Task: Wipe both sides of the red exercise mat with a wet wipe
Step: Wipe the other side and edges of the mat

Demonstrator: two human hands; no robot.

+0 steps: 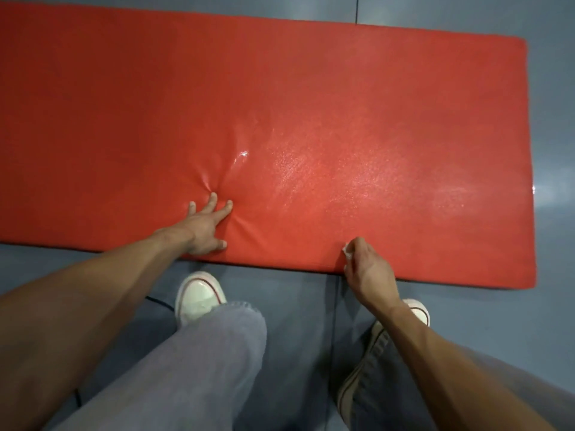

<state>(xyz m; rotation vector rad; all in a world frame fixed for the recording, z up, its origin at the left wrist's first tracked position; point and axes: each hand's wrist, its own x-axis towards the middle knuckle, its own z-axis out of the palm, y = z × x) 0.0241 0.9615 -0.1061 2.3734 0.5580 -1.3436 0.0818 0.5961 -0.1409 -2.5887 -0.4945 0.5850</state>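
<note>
The red exercise mat [280,104] lies flat on the floor and fills most of the view. A damp sheen shows on its right half. My left hand [205,227] presses into the mat near the front edge with spread fingers, denting the surface. My right hand [365,269] is at the front edge further right, fingers curled round a small white wet wipe [347,252] that peeks out on the hand's left side. Most of the wipe is hidden in the hand.
The grey-blue floor [553,150] surrounds the mat, with a seam running away at the top. My white sneakers [199,298] and grey trouser legs [199,368] stand just in front of the mat's front edge. A dark cable [160,301] lies beside the left shoe.
</note>
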